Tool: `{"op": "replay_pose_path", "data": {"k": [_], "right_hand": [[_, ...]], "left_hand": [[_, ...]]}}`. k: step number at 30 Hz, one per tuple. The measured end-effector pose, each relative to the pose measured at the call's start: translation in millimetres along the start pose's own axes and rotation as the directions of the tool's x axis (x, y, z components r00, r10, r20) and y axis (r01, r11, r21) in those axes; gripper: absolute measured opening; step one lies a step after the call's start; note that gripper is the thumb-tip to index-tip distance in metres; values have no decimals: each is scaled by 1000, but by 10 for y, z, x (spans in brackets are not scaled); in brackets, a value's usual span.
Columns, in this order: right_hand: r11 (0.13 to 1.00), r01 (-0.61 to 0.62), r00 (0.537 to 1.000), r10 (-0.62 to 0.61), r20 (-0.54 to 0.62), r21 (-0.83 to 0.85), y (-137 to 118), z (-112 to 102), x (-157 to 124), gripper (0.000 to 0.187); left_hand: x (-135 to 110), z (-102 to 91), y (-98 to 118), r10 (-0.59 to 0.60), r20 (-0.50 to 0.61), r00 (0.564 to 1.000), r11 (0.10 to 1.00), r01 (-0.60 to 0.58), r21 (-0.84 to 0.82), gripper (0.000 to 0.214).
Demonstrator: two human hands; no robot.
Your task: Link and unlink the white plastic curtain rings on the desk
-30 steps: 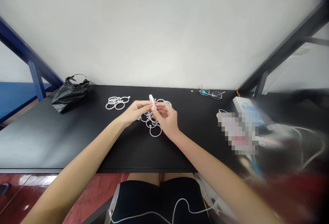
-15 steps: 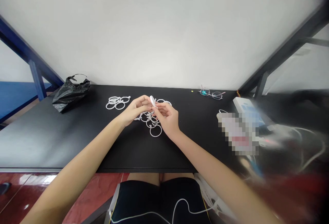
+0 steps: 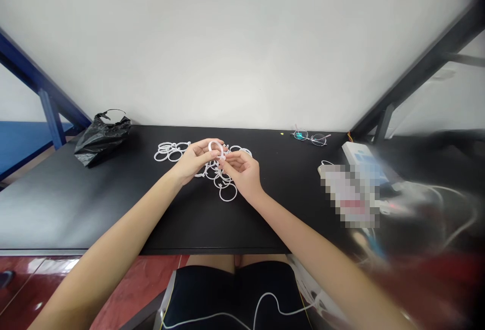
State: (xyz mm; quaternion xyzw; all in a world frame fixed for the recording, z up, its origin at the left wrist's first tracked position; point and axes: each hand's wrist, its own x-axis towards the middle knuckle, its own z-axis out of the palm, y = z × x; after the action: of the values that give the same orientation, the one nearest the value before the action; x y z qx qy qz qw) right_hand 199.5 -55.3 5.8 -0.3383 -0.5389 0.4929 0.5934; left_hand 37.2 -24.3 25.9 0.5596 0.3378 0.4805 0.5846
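Observation:
Both hands meet over the middle of a black table (image 3: 113, 203). My left hand (image 3: 195, 160) and my right hand (image 3: 242, 171) pinch one white plastic ring (image 3: 215, 147) between their fingertips, held a little above the table. Under and behind the hands lies a loose heap of white rings (image 3: 223, 184). A second, smaller cluster of white rings (image 3: 168, 151) lies to the left of my left hand.
A crumpled black plastic bag (image 3: 101, 137) sits at the table's back left. A pair of glasses (image 3: 310, 138) lies at the back right. A white power strip (image 3: 359, 154), a blurred-out item and white cables crowd the right end. A white wall stands behind.
The ring in my fingers has turned from edge-on to showing its round opening, and both hands have shifted slightly left. The view has drifted a little.

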Motion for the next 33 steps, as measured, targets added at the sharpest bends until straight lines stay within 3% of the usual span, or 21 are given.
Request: {"op": "replay_pose_path", "data": {"k": [7, 18, 23, 26, 29, 33], "right_hand": [[987, -110, 993, 114, -27, 119, -13, -19, 69, 31], [984, -119, 993, 118, 14, 131, -31, -35, 62, 29], [982, -135, 990, 140, -31, 133, -34, -34, 92, 28], [981, -151, 986, 159, -55, 118, -47, -36, 96, 25], [983, -158, 985, 164, -53, 97, -62, -37, 87, 23], [983, -160, 985, 165, -54, 90, -68, -40, 80, 22]], "left_hand": [[1, -3, -15, -9, -18, 1000, 997, 7, -70, 32], [-4, -1, -20, -29, 5, 1000, 996, 30, -85, 32], [24, -63, 39, -6, -135, 991, 996, -6, -84, 29], [79, -252, 51, 4, -294, 956, 999, -17, -42, 36], [137, -497, 41, -12, -503, 864, 999, 29, 26, 38], [179, -756, 31, -62, -612, 788, 996, 92, 17, 28]]}}
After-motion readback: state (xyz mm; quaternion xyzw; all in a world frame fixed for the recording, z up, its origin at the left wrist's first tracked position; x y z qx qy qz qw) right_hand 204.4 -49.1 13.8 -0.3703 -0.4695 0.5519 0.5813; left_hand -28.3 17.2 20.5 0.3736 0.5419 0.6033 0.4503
